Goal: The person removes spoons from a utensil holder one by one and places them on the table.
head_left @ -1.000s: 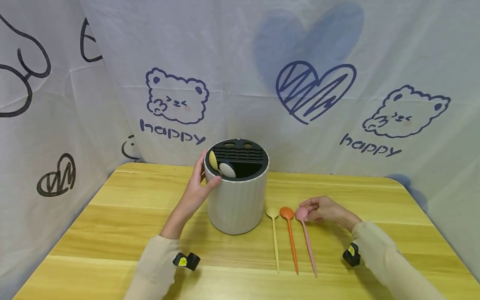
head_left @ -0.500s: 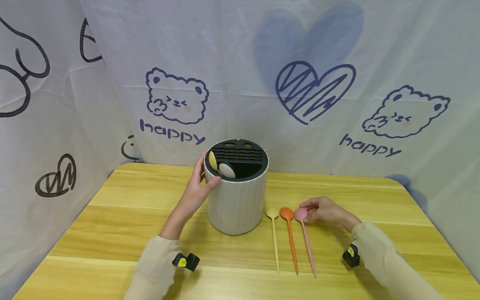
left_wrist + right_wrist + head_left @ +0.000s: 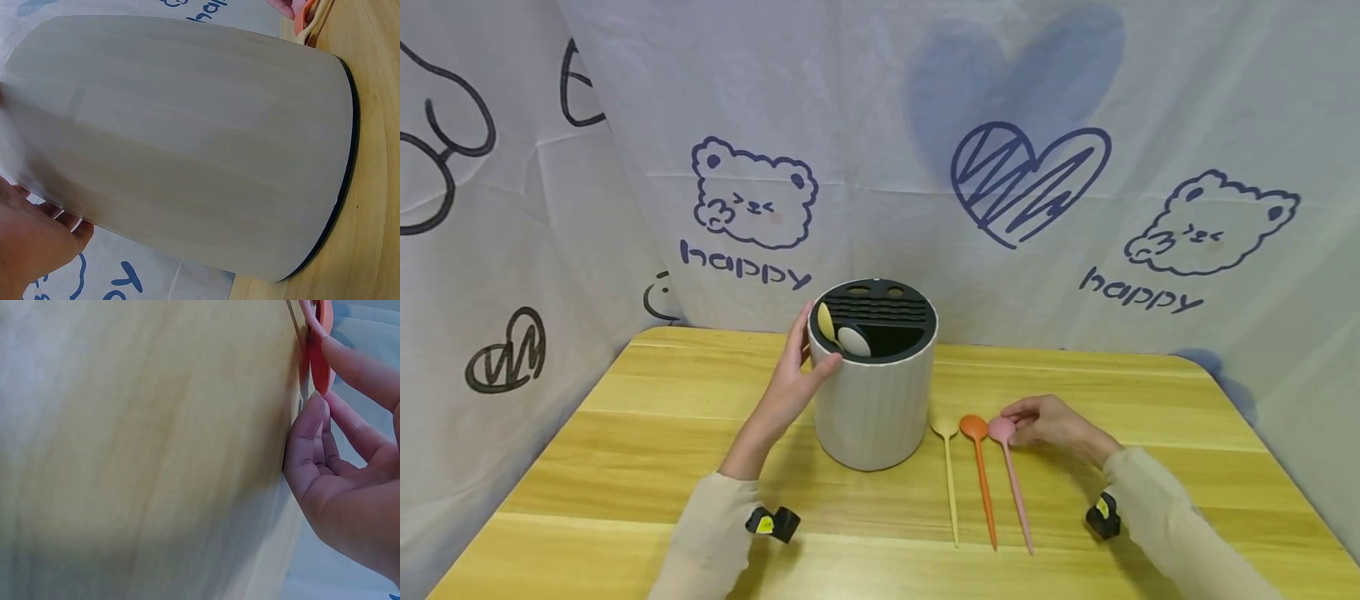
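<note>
A cream ribbed utensil holder (image 3: 872, 408) with a black slotted top stands upright on the table. My left hand (image 3: 792, 371) grips its upper left side, thumb at the front of the rim and fingers around the back. In its front compartment rest a yellow spoon (image 3: 827, 320) and a greyish-white spoon (image 3: 853, 340), heads up, handles hidden. My right hand (image 3: 1051, 421) pinches the head of a pink spoon (image 3: 1018, 492) by its right edge. Left of that spoon lie an orange spoon (image 3: 983, 475) and a pale yellow spoon (image 3: 950, 475), handles toward me.
The wooden table (image 3: 647, 467) backs onto a white curtain (image 3: 880, 183) printed with bears and hearts. A black wrist camera (image 3: 775, 522) sits at the left sleeve, another at the right. Part of the holder's top has slots and two round holes.
The pink spoon's head has shifted very slightly left toward the orange one under my right hand. My left hand has stayed on the holder.
</note>
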